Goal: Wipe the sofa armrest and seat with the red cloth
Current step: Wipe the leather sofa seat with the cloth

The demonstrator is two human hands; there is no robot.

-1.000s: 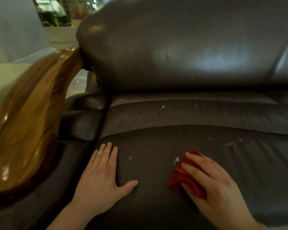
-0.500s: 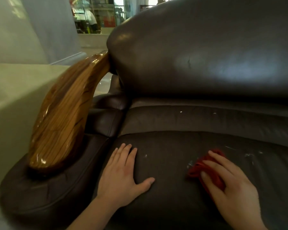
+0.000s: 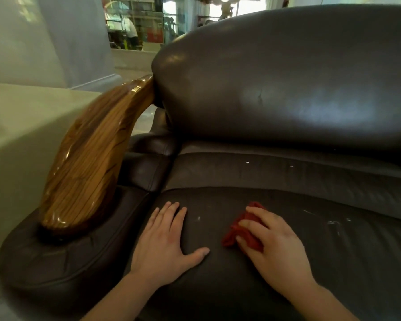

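- Dark leather sofa seat fills the view, with white specks at far right and a wooden armrest on the left.
- Left hand lies spread flat, holding nothing.
- Right hand presses the bunched red cloth down mid-seat.
- Bunched so small, the cloth could skip those specks.

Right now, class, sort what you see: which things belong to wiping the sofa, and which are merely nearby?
Part of the job:
red cloth, under the right hand
seat cushion, with white specks
wooden armrest
left hand, flat on the seat

Merely nearby:
backrest cushion
pale wall
shelves in the background
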